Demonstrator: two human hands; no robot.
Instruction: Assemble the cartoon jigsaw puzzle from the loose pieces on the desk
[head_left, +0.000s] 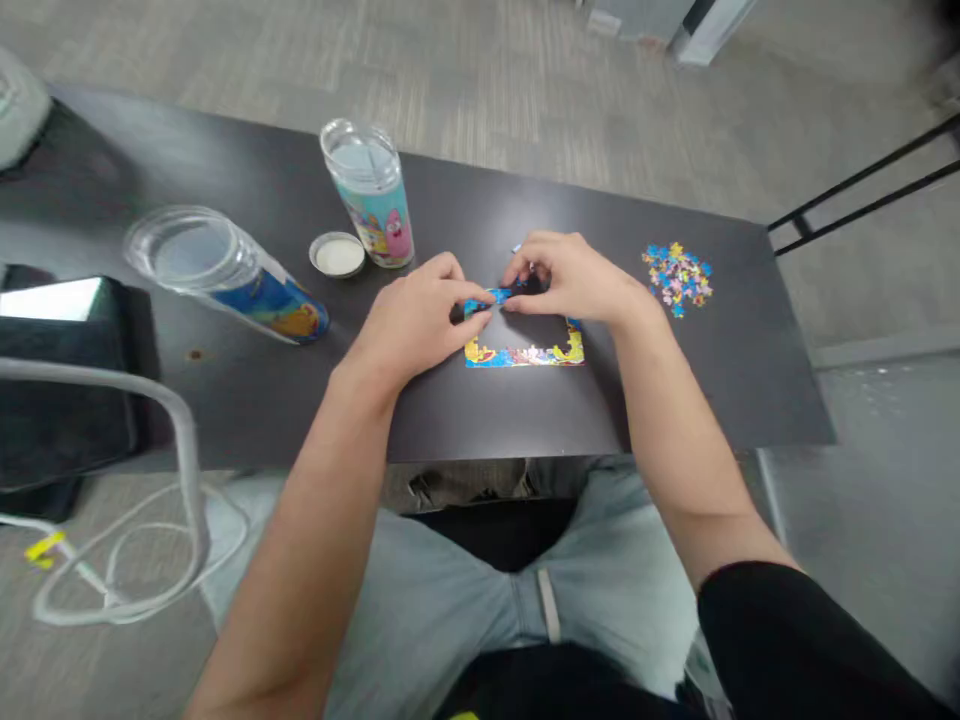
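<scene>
A partly joined jigsaw puzzle border (525, 357) lies on the dark table, its lower edge yellow, blue and pink, with bare table inside it. My left hand (424, 315) has its thumb and index finger closed on a blue jigsaw piece (478, 304) at the upper left of the border. Just right of it, my right hand (566, 278) pinches another blue jigsaw piece (504, 296) along the top edge. The fingers of both hands nearly meet and hide part of that edge. A small light piece (516, 248) shows behind my right fingers.
Loose jigsaw pieces (677, 280) are heaped to the right. On the left stand two clear-topped printed canisters, one teal and pink (386, 215), one blue (274, 300), with a round lid (337, 256) between them. A black device (67, 370) and white cable (184, 430) are farther left.
</scene>
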